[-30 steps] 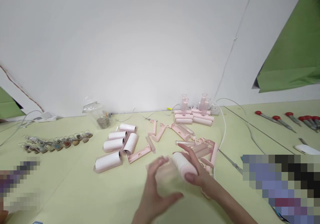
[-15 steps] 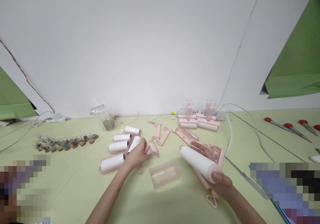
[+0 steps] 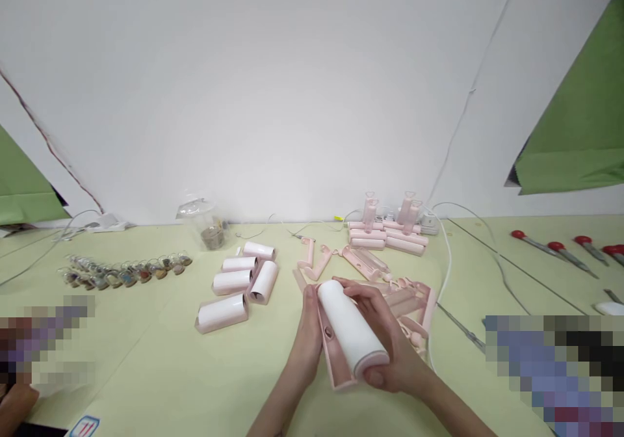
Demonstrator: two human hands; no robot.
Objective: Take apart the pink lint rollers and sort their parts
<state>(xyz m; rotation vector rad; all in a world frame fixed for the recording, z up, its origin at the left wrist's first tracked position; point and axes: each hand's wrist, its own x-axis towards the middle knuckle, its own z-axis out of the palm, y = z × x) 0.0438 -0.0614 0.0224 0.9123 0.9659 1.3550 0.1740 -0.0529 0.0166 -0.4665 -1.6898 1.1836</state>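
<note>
My right hand (image 3: 392, 343) grips a white lint roller (image 3: 348, 326) with pink end caps, thumb at the near end and fingers along its far side. My left hand (image 3: 307, 336) is closed on the left edge of a long pink casing (image 3: 338, 359), open on top with a round hole inside. The roller is tilted over the casing, partly covering it; I cannot tell if it is seated. Behind my hands lie pink handle pieces (image 3: 319, 263) and a pile of pink parts (image 3: 414, 300), partly hidden by my right hand.
Several white rolls in pink covers (image 3: 221, 311) lie at left. Finished-looking pink rollers (image 3: 368, 235) stand by the wall. Small glass ornaments (image 3: 129, 278), a clear plastic cup (image 3: 202, 225), a white cable (image 3: 446, 255) and red-tipped tools (image 3: 563, 255) lie around. Another person's hand (image 3: 17, 404) is at far left.
My left hand has moved right, from beside the white rolls to the casing in the middle. My right hand has brought the lint roller left, over the casing.
</note>
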